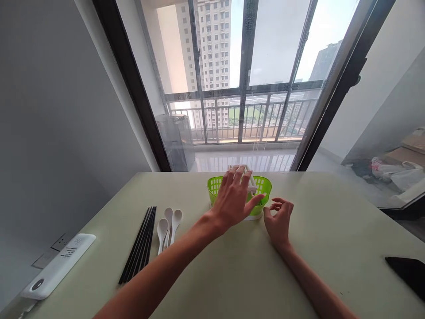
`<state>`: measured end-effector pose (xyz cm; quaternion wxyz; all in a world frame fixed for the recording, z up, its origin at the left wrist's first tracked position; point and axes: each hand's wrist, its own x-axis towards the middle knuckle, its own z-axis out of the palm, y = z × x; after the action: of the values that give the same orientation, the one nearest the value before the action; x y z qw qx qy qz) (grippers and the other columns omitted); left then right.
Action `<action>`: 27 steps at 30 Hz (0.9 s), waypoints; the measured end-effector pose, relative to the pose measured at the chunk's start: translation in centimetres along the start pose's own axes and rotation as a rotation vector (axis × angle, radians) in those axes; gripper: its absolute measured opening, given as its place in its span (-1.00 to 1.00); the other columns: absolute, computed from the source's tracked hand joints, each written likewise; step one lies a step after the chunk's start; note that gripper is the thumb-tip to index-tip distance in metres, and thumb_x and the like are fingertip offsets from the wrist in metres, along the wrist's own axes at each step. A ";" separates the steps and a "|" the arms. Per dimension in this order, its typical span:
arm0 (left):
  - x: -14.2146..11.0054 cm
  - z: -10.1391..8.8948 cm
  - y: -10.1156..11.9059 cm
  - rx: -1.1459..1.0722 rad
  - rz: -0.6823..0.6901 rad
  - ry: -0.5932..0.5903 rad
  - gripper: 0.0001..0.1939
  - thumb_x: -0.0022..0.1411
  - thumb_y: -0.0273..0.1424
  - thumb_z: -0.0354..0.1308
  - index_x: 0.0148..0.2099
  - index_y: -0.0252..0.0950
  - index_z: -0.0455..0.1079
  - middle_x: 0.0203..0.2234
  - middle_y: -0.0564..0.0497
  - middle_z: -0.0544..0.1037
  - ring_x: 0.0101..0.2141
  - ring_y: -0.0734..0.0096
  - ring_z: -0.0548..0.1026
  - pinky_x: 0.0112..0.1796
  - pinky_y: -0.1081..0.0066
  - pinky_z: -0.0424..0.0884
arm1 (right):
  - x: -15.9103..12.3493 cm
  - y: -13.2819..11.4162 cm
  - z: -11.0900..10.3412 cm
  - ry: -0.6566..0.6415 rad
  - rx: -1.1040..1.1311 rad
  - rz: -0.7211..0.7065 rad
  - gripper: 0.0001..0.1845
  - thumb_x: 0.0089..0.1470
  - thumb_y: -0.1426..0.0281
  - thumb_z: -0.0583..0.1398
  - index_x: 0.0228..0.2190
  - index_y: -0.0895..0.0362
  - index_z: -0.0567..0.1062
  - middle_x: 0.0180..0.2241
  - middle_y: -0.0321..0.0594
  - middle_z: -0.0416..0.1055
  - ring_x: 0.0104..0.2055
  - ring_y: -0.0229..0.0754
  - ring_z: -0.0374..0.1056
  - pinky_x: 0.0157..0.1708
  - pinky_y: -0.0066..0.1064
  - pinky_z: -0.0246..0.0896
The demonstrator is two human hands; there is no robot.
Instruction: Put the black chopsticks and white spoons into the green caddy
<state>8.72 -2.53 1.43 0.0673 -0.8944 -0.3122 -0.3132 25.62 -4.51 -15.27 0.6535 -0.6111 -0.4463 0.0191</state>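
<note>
A green slotted basket with a white handle and white base stands at the far middle of the pale table. My left hand reaches over it, fingers spread and resting on the white handle. My right hand hovers just right of the basket, fingers loosely curled, holding nothing I can see. To the left lie a bundle of black chopsticks and three white spoons.
A white power strip sits at the table's left edge. A black phone lies at the right edge. Beyond the table's far edge is a glass balcony door with a railing outside.
</note>
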 end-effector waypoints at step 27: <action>-7.5 -9.0 -19.7 0.376 -0.442 -0.073 -0.46 0.39 -0.17 -0.10 0.34 -0.19 0.25 0.33 0.02 0.33 0.34 0.21 0.22 0.31 0.25 0.11 | -0.3 0.8 0.6 -0.266 0.020 0.150 -0.84 0.00 0.39 0.16 -0.31 0.11 0.47 -0.18 -0.14 0.34 -0.36 -0.17 0.37 -0.34 -0.27 0.35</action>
<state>-12.37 6.37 2.60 0.1508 -0.7872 -0.5542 -0.2245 25.49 -3.97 -16.22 0.5912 -0.6283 -0.4819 0.1532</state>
